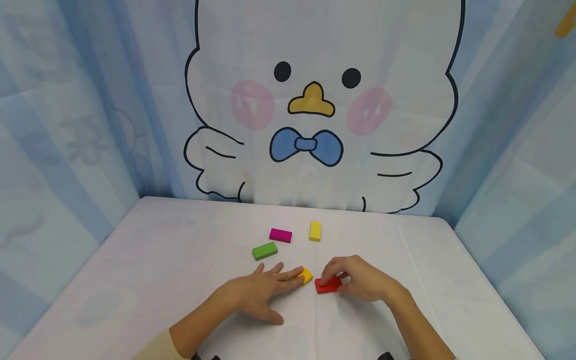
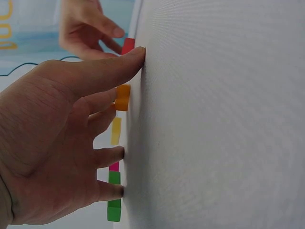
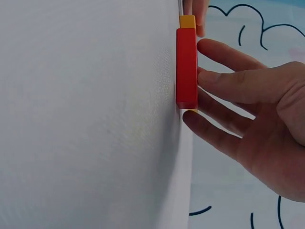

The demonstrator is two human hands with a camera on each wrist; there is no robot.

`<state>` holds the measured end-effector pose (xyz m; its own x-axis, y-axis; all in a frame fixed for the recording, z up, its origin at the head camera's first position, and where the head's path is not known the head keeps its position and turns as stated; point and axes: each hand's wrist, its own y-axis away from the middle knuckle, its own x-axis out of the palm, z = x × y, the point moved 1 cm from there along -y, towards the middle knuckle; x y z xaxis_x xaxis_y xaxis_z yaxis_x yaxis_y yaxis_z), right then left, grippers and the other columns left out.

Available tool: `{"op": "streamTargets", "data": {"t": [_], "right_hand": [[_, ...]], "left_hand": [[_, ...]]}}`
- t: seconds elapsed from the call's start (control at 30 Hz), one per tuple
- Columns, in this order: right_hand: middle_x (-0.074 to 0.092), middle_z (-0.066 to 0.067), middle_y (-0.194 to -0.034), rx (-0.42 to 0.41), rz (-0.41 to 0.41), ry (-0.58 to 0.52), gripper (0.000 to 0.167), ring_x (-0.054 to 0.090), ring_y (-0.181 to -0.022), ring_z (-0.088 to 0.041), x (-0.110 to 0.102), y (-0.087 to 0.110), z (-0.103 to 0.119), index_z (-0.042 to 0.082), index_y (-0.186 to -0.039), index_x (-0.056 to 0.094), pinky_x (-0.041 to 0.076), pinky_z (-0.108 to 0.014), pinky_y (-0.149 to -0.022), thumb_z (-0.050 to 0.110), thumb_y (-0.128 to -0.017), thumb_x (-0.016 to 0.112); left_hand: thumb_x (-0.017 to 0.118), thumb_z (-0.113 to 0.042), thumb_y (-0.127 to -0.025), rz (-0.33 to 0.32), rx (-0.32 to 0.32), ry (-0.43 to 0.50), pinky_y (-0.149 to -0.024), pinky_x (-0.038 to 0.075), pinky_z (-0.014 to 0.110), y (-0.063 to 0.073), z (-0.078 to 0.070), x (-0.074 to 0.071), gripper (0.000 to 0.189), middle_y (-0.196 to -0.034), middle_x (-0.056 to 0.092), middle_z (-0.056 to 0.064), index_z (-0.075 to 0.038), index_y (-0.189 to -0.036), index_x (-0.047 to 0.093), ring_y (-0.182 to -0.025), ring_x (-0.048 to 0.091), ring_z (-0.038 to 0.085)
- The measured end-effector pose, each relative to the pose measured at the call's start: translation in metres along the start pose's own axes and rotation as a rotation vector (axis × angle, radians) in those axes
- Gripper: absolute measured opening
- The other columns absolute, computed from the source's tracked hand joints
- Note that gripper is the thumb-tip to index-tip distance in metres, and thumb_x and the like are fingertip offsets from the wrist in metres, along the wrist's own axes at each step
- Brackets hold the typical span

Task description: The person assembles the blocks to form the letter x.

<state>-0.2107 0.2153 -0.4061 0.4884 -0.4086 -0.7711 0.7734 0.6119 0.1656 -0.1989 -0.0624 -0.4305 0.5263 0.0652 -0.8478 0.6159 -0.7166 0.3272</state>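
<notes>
My left hand (image 1: pixel 265 292) is spread palm down over the white table, fingers apart. Its fingertips touch an orange block (image 1: pixel 307 276) at its right. Over a red block (image 1: pixel 328 285) to the right of that is my right hand (image 1: pixel 362 277), fingers bent and spread. In the right wrist view, the near face of the red block (image 3: pixel 186 69) is uncovered, and the thumb and fingertips are at its top edge and right end. Orange and red blocks lie flat with a narrow gap between them.
Farther back lie a green block (image 1: pixel 265 251), a magenta block (image 1: pixel 281 235) and a yellow block (image 1: pixel 315 231). The table (image 1: pixel 135 260) has a white cloth. A curtain with a cartoon bird (image 1: pixel 310 180) hangs behind, with blue curtains (image 1: pixel 517 175) at both sides.
</notes>
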Motion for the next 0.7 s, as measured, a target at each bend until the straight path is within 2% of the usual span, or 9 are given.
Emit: {"op": "streamTargets", "data": {"t": [0.13, 0.47, 0.7], "right_hand": [[0.071, 0.013, -0.115, 0.010, 0.003, -0.001, 0.042, 0.064, -0.114, -0.018, 0.0011, -0.0005, -0.0016, 0.026, -0.107, 0.080, 0.058, -0.048, -0.100, -0.009, -0.088, 0.067], [0.072, 0.012, -0.112, -0.047, -0.020, 0.016, 0.046, 0.066, -0.109, -0.016, 0.0018, -0.0015, -0.0043, 0.026, -0.105, 0.081, 0.060, -0.044, -0.096, -0.014, -0.086, 0.068], [0.072, 0.013, -0.110, -0.052, -0.039, 0.037, 0.045, 0.066, -0.106, -0.014, 0.0024, -0.0017, -0.0032, 0.026, -0.105, 0.081, 0.061, -0.041, -0.094, -0.012, -0.087, 0.069]], "left_hand": [[0.079, -0.046, -0.088, 0.001, -0.003, -0.001, -0.123, 0.017, 0.073, 0.0006, -0.0007, -0.0002, 0.093, -0.173, 0.014, -0.022, -0.042, -0.164, 0.026, -0.161, 0.019, 0.035], [0.079, -0.046, -0.088, -0.003, -0.001, 0.003, -0.123, 0.016, 0.073, 0.0015, -0.0011, -0.0002, 0.092, -0.173, 0.014, -0.023, -0.041, -0.164, 0.027, -0.161, 0.019, 0.035], [0.079, -0.047, -0.089, 0.000, -0.002, -0.011, -0.123, 0.016, 0.073, 0.0007, -0.0001, 0.0007, 0.093, -0.173, 0.013, -0.023, -0.041, -0.165, 0.026, -0.162, 0.018, 0.035]]}}
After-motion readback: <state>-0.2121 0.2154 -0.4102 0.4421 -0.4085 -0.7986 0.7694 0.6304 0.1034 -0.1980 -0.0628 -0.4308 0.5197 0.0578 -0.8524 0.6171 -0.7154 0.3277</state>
